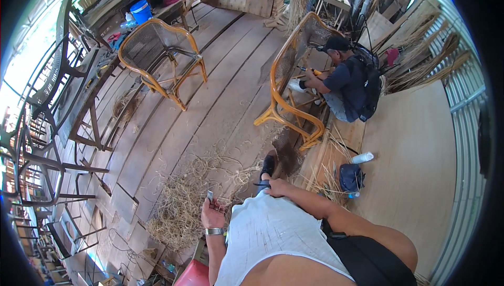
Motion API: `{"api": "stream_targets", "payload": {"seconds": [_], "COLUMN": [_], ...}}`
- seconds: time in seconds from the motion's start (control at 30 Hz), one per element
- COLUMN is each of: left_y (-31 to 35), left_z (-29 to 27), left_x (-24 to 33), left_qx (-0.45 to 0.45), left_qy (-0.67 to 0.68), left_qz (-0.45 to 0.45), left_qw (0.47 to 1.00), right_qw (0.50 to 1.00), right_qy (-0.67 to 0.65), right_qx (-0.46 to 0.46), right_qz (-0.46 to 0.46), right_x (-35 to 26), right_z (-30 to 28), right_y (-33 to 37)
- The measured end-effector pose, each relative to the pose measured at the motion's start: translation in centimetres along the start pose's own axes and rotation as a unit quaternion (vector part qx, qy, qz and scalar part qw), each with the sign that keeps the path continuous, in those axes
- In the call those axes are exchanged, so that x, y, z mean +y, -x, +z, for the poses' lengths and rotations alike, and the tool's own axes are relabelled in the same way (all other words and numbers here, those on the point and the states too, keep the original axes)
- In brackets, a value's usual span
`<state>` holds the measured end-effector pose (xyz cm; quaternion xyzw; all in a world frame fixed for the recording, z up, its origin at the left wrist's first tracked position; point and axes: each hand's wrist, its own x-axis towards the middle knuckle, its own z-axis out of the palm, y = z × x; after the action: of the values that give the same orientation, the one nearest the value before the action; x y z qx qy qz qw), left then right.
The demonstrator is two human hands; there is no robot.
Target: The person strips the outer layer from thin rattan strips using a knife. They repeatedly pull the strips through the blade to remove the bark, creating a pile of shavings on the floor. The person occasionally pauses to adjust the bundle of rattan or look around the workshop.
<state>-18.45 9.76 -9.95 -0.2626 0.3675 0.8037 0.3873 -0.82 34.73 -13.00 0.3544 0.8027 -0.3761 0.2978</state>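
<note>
My left hand (212, 215), with a metal-banded watch on its wrist, is closed on a small flat metal piece (210, 195) and hovers beside a heap of pale curled cane shavings (181, 210). Closed fingers of my right hand (278, 188) rest at my knee, by the end of my white top. A short dark strip (261, 184) juts out beside them; whether the hand grips it is unclear. Ahead to the right stands a rattan armchair (274, 94) with a woven back. Another similar armchair (173, 57) stands farther left.
A co-worker (346, 78) squats by the right armchair, a yellow-handled tool (316, 71) in hand. A dark bag (351, 178) and a white bottle (362, 158) lie on a board at right. Workbenches, dark chair frames (39, 160) and a blue bucket (140, 11) line the left.
</note>
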Motion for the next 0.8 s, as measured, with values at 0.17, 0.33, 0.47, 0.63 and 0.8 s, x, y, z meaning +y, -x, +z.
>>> {"api": "stream_targets", "payload": {"seconds": [0.17, 0.33, 0.47, 0.63, 0.8], "left_y": [0.0, 0.6, 1.0, 1.0, 1.2], "left_z": [-0.6, -0.7, -0.9, -1.5, -1.4], "left_x": [-0.1, -0.1, -0.1, -0.2, -0.2], "left_qx": [-0.022, -0.023, -0.014, -0.02, -0.016], "left_qy": [0.005, 0.005, 0.01, 0.012, 0.008], "left_qz": [-0.001, 0.011, 0.018, 0.014, 0.013], "left_qw": [1.0, 1.0, 1.0, 1.0, 1.0], "right_qw": [1.0, 1.0, 1.0, 1.0, 1.0], "right_qy": [0.003, 0.022, 0.02, 0.028, 0.015], "right_qx": [0.004, 0.007, 0.001, 0.002, -0.006], "right_qz": [0.0, -0.008, -0.012, -0.013, -0.013], "right_x": [0.0, 0.3, -0.5, 0.1, 0.3], "right_z": [0.1, 0.4, -0.2, 0.5, 0.8], "right_y": [0.3, -0.1, 0.6, 0.0, -0.3]}}
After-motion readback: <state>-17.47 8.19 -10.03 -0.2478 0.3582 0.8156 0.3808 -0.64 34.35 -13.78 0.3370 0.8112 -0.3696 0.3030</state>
